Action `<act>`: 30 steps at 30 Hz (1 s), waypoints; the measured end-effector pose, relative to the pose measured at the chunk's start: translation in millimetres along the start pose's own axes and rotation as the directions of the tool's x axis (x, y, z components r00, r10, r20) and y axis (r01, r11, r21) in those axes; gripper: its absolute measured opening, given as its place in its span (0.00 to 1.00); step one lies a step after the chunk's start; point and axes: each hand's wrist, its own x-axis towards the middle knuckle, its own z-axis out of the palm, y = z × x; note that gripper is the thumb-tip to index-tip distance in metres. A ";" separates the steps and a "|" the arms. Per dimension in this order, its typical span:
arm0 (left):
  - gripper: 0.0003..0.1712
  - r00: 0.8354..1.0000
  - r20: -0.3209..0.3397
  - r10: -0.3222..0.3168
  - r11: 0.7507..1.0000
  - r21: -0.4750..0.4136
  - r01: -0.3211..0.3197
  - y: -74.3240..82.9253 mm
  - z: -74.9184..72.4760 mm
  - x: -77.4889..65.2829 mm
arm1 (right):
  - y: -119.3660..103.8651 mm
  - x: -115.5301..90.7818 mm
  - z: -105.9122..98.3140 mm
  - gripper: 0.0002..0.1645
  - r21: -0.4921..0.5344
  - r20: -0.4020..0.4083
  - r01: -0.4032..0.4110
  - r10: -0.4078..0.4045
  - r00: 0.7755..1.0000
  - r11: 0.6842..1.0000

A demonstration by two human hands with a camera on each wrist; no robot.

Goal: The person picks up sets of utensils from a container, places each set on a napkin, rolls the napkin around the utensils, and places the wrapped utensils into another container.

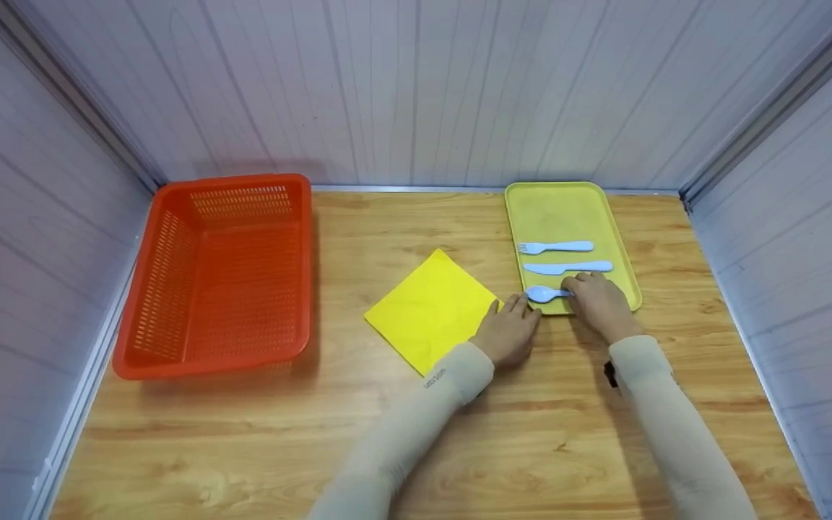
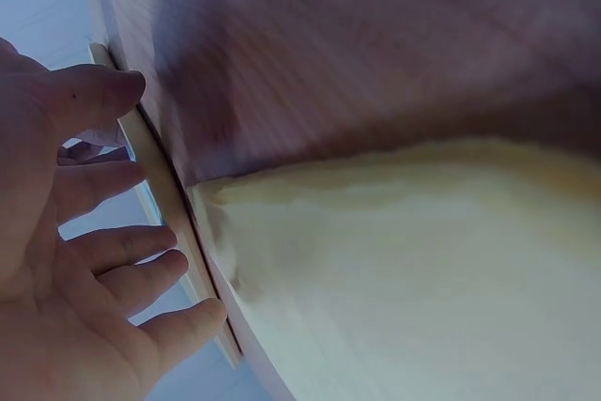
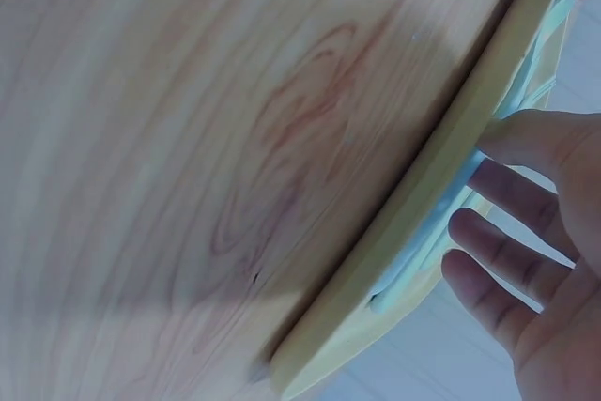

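Note:
A pale blue spoon [image 1: 542,294] lies across the near end of the yellow tray [image 1: 557,206], its bowl to the left. My right hand [image 1: 596,303] is over its handle, thumb and index finger pinching it, as the right wrist view shows at the blue handle [image 3: 441,208]. Beyond the spoon lie a pale blue knife [image 1: 568,268] and a fork [image 1: 564,247], roughly parallel to it. My left hand [image 1: 508,332] has its fingers extended against the tray's near left corner, beside the spoon's bowl. Under its wrist side is a yellow square napkin [image 1: 430,310], set cornerwise.
A red-orange slotted plastic basket [image 1: 246,289] stands on the left of the wooden table [image 1: 243,448]. White panel walls [image 1: 416,94] enclose the back and both sides. The tray's far end is close to the back wall.

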 end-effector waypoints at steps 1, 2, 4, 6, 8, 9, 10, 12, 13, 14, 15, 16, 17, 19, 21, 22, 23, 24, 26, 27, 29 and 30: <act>0.29 1.000 0.002 -0.001 1.000 -0.003 0.001 -0.3 0.2 -0.2 | 0.1 0.2 0.5 0.09 -0.004 0.000 0.002 -0.002 1.000 1.000; 0.29 1.000 0.003 -0.002 1.000 -0.009 0.002 -0.6 0.4 -0.6 | 0.4 0.4 1.1 0.09 -0.008 -0.001 0.006 -0.006 1.000 1.000; 0.30 1.000 0.001 -0.003 1.000 -0.015 0.003 -1.7 0.8 -1.9 | 0.3 0.4 1.8 0.08 -0.012 -0.014 0.016 -0.016 1.000 1.000; 0.31 1.000 -0.006 0.001 1.000 -0.027 -0.001 -3.2 0.1 -4.5 | -0.2 0.8 1.7 0.07 -0.012 -0.037 0.028 -0.028 0.999 1.000; 0.32 1.000 -0.017 0.006 0.999 -0.039 -0.007 -6.0 -2.2 -8.9 | -2.2 2.4 -0.1 0.06 -0.005 -0.057 0.039 -0.039 0.998 0.999; 0.32 1.000 -0.024 0.009 0.999 -0.038 -0.009 -8.3 -3.5 -11.7 | -4.3 3.7 -1.7 0.06 -0.003 -0.063 0.043 -0.043 0.997 0.999; 0.32 0.999 -0.032 0.007 0.999 -0.041 -0.008 -10.9 -5.3 -15.1 | -6.9 5.6 -3.7 0.07 -0.001 -0.065 0.047 -0.047 0.997 0.999; 0.31 0.999 -0.044 -0.001 0.999 -0.034 0.000 -18.0 -9.5 -23.2 | -14.7 10.0 -9.4 0.09 0.007 -0.066 0.055 -0.055 0.996 0.998; 0.31 0.999 -0.045 -0.009 1.000 -0.028 0.008 -22.3 -11.7 -27.9 | -19.4 12.3 -12.7 0.10 0.009 -0.066 0.059 -0.059 0.996 0.998; 0.31 0.999 -0.045 -0.021 1.000 -0.022 0.020 -26.7 -13.6 -32.9 | -24.5 14.4 -16.1 0.11 0.009 -0.067 0.065 -0.064 0.996 0.998; 0.31 0.998 -0.046 -0.034 0.999 -0.020 0.033 -31.3 -15.2 -38.0 | -30.0 16.2 -19.6 0.11 0.012 -0.072 0.072 -0.071 0.995 0.997; 0.31 0.998 -0.044 -0.050 0.999 -0.021 0.049 -36.8 -16.8 -44.3 | -36.8 19.1 -22.7 0.12 0.021 -0.079 0.081 -0.079 0.994 0.996; 0.32 0.997 -0.043 -0.064 0.998 -0.025 0.063 -42.3 -18.1 -50.7 | -43.4 21.7 -25.4 0.12 0.031 -0.090 0.091 -0.088 0.992 0.995; 0.32 0.995 -0.041 -0.093 0.995 -0.045 0.091 -52.4 -19.6 -63.5 | -56.7 26.1 -29.9 0.12 0.056 -0.113 0.105 -0.098 0.989 0.993; 0.32 0.992 -0.045 -0.122 0.991 -0.062 0.119 -62.1 -19.7 -75.6 | -69.7 31.2 -32.6 0.11 0.084 -0.128 0.111 -0.100 0.987 0.990; 0.32 0.990 -0.043 -0.136 0.989 -0.069 0.133 -66.7 -19.4 -81.6 | -76.4 34.2 -33.4 0.10 0.100 -0.129 0.109 -0.096 0.987 0.989; 0.32 0.988 -0.044 -0.151 0.986 -0.080 0.148 -71.4 -18.8 -87.3 | -83.1 37.5 -33.7 0.10 0.114 -0.129 0.106 -0.091 0.988 0.988; 0.32 0.985 -0.041 -0.167 0.982 -0.090 0.163 -76.0 -18.1 -92.7 | -89.8 41.1 -33.9 0.09 0.132 -0.123 0.098 -0.082 0.989 0.986; 0.32 0.979 -0.039 -0.201 0.975 -0.103 0.196 -85.1 -16.4 -102.6 | -103.9 49.5 -33.8 0.09 0.177 -0.097 0.071 -0.055 0.994 0.982; 0.32 0.975 -0.043 -0.217 0.971 -0.111 0.211 -89.4 -15.4 -107.3 | -110.8 53.8 -33.4 0.08 0.206 -0.079 0.052 -0.037 0.996 0.977; 0.32 0.969 -0.059 -0.242 0.964 -0.130 0.232 -97.3 -13.7 -115.7 | -124.4 62.6 -31.6 0.09 0.260 -0.041 0.008 0.003 0.999 0.966; 0.32 0.966 -0.071 -0.250 0.961 -0.137 0.239 -101.0 -12.7 -119.5 | -131.0 66.7 -30.2 0.10 0.289 -0.023 -0.019 0.026 0.999 0.957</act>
